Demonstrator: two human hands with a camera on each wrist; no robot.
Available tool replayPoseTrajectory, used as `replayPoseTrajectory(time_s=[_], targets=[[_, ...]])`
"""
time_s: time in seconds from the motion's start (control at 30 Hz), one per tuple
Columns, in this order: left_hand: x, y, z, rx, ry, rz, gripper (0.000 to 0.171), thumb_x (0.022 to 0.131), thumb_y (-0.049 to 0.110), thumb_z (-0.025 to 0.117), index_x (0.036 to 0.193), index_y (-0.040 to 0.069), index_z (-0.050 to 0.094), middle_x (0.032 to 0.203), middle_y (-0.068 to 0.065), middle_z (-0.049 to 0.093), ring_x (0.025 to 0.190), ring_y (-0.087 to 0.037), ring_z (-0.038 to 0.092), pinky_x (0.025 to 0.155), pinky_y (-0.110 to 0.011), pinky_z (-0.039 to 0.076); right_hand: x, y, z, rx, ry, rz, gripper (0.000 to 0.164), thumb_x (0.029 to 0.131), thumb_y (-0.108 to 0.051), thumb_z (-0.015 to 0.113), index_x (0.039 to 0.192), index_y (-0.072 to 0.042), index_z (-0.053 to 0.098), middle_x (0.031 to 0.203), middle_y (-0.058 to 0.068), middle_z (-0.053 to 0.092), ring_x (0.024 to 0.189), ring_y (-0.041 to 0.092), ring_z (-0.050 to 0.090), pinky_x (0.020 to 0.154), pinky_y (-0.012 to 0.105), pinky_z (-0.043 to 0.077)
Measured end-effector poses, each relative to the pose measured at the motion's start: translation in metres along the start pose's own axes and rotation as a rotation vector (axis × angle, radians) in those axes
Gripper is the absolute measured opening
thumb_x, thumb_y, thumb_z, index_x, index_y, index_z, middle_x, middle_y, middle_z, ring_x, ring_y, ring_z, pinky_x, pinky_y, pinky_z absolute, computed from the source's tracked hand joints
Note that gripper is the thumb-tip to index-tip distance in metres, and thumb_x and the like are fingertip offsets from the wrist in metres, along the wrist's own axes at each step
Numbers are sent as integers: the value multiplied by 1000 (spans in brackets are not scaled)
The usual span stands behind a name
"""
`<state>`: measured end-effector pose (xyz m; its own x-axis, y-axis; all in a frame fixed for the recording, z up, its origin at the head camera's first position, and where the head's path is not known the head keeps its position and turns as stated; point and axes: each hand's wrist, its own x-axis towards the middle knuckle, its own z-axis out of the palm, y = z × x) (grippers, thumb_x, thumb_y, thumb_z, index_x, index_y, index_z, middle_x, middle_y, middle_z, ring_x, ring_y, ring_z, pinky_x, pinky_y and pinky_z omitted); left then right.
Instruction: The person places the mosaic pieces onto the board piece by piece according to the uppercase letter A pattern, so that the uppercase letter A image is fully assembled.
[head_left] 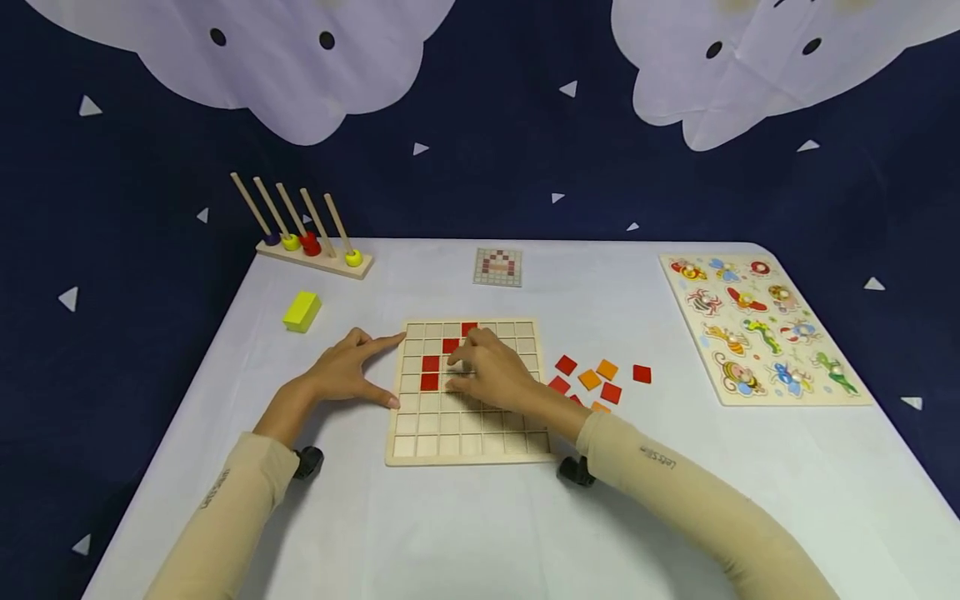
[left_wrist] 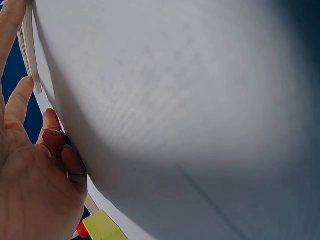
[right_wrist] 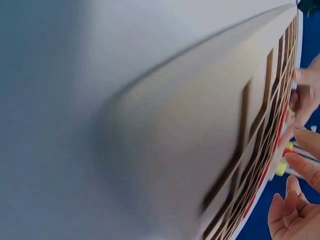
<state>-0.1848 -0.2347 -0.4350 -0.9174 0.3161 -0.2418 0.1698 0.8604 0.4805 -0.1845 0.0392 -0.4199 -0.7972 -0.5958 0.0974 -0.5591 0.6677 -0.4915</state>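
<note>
A square wooden grid board (head_left: 468, 458) lies in the middle of the table, with several red tiles (head_left: 430, 363) set in cells in its upper left part. My left hand (head_left: 337, 367) rests at the board's left side, thumb and index finger spread, their tips right at the edge. Over the board's middle is my right hand (head_left: 495, 371), thumb and index finger parted near the red tiles, no tile showing between them. It hides several cells beneath it. In the right wrist view, the right hand's fingers (right_wrist: 305, 165) are apart above the far end of the grid.
Loose red and orange tiles (head_left: 589, 380) lie right of the board. A small pattern card (head_left: 480, 279) sits behind it. A yellow block (head_left: 302, 312) and a peg stand (head_left: 315, 260) with coloured beads are at back left. An insect puzzle board (head_left: 765, 333) lies at right.
</note>
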Motion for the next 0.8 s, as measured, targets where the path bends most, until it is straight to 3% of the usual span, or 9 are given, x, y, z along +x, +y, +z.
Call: replayPoseTrajectory(time_s=[0.27,0.47,0.8], targets=[[0,-1,0,-4,1,-14,114,58,61,89,154,28,37,108,-9,41,92,-24,43,79,-36,37,-31,28,-25,-23,43,80,33,80,-26,83,107,-7,76,92,6,55,88,18,46,68,29,43],[0,-2,-1,-2,12,3,113,58,61,89,154,27,38,106,-9,42,89,-23,41,77,-35,35,-60,52,-41,-60,90,128,28,80,-23,84,100,-6,76,93,6,57,90,21,48,71,33,46],[1,-3,0,2,5,1,113,59,62,88,154,28,37,107,-9,42,91,-23,42,78,-36,35,-92,72,-47,-113,135,220,25,76,-27,87,88,-9,73,86,2,51,86,18,45,64,29,38]])
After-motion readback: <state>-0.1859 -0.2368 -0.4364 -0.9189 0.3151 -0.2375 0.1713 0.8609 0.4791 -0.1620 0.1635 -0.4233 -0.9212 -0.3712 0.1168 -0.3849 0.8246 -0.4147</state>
